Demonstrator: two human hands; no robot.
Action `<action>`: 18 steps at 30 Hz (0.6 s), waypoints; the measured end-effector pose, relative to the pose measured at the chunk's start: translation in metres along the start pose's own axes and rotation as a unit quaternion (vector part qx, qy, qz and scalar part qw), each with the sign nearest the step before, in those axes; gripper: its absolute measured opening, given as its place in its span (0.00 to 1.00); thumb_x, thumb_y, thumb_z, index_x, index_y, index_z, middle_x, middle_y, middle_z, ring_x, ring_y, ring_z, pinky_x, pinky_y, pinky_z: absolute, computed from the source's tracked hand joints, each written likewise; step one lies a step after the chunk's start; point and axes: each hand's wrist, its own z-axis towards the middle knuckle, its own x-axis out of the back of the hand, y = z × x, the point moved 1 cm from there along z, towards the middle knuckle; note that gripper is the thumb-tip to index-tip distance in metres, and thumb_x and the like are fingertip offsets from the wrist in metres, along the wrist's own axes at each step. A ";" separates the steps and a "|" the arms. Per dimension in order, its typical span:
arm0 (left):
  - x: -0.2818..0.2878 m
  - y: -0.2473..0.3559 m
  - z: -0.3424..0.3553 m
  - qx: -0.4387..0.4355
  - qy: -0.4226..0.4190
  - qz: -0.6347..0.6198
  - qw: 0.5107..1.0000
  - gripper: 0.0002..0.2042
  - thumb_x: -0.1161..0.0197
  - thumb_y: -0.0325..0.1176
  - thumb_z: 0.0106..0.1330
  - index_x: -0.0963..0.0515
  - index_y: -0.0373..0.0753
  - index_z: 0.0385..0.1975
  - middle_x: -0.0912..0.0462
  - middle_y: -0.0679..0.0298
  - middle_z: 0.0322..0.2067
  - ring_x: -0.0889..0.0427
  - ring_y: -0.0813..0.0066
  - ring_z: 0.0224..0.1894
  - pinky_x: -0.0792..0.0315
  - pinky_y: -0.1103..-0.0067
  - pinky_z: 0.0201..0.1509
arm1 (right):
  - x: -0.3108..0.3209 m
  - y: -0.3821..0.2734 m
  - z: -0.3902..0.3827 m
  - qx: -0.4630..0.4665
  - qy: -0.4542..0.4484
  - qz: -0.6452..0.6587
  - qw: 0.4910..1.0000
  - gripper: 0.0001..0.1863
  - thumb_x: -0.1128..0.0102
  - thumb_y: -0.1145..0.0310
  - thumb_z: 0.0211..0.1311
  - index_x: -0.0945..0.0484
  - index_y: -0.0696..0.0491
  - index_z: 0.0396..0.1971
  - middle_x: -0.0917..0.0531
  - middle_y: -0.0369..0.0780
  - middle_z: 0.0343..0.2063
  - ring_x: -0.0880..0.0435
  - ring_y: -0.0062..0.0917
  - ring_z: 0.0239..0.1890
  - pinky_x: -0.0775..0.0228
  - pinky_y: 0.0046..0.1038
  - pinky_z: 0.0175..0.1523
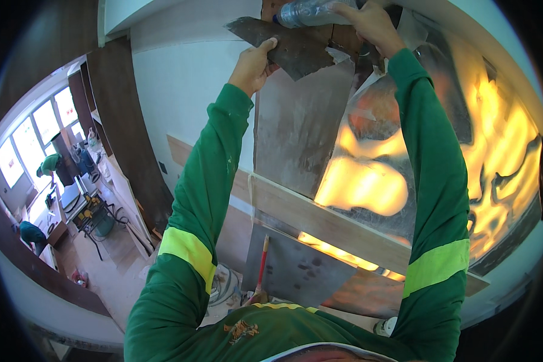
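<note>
My left hand [253, 67] grips a dark, irregular sheet piece [295, 48] with a torn edge, held up against the wall. My right hand [371, 29] is closed around a clear plastic bottle [304, 12], tipped sideways just above that piece, near a brown patch at the top. Below the dark piece runs a grey vertical panel [295, 127]. To its right is a large glossy panel [362, 187] with bright yellow-orange patches and peeling film.
A pale horizontal board [320, 217] crosses low. A red-handled tool [263, 259] leans below. In the left room, two people in green [48, 166] [32, 232] are near windows, a yellow machine [87, 211] and a dark cabinet edge [127, 133].
</note>
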 end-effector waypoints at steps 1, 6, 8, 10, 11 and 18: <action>0.003 -0.002 -0.002 0.005 0.006 -0.001 1.000 0.14 0.34 0.38 0.73 0.21 0.34 0.48 0.14 0.64 0.40 0.14 0.78 0.34 0.17 0.81 0.35 | -0.003 -0.006 0.003 0.009 -0.001 -0.005 1.000 0.32 0.29 0.50 0.58 0.19 0.67 0.47 0.12 0.51 0.32 0.12 0.39 0.38 0.22 0.38 0.46; 0.011 -0.006 -0.004 0.003 -0.001 0.003 1.000 0.14 0.34 0.38 0.73 0.22 0.33 0.47 0.13 0.63 0.39 0.15 0.76 0.34 0.18 0.78 0.36 | -0.014 -0.031 0.012 -0.104 -0.021 -0.003 0.994 0.34 0.29 0.49 0.57 0.19 0.69 0.46 0.12 0.53 0.34 0.11 0.38 0.35 0.22 0.36 0.41; 0.012 -0.006 -0.002 0.000 -0.009 0.000 1.000 0.14 0.34 0.38 0.72 0.22 0.32 0.46 0.13 0.62 0.39 0.16 0.74 0.34 0.19 0.76 0.37 | -0.022 -0.027 0.021 -0.093 0.014 -0.001 0.996 0.34 0.29 0.49 0.56 0.19 0.69 0.47 0.13 0.54 0.35 0.11 0.38 0.35 0.21 0.35 0.40; 0.013 -0.006 -0.001 -0.002 -0.020 -0.004 1.000 0.14 0.34 0.38 0.72 0.22 0.32 0.46 0.13 0.62 0.39 0.16 0.74 0.34 0.20 0.76 0.36 | -0.029 -0.026 0.022 -0.096 0.015 0.026 0.995 0.35 0.29 0.49 0.56 0.20 0.70 0.47 0.13 0.54 0.38 0.11 0.39 0.35 0.21 0.35 0.41; 0.013 -0.005 -0.002 0.002 -0.018 0.004 1.000 0.14 0.34 0.38 0.72 0.22 0.32 0.46 0.13 0.62 0.39 0.16 0.75 0.34 0.20 0.76 0.36 | -0.032 -0.027 0.021 -0.098 0.015 0.040 0.994 0.36 0.29 0.48 0.56 0.20 0.70 0.47 0.13 0.55 0.39 0.11 0.39 0.36 0.21 0.35 0.41; 0.017 -0.008 -0.002 0.013 -0.009 0.002 1.000 0.13 0.33 0.39 0.73 0.20 0.35 0.46 0.14 0.64 0.37 0.16 0.79 0.30 0.19 0.83 0.31 | -0.018 -0.017 0.022 -0.064 0.051 -0.005 0.997 0.35 0.29 0.48 0.56 0.19 0.69 0.46 0.14 0.55 0.41 0.13 0.36 0.32 0.21 0.35 0.37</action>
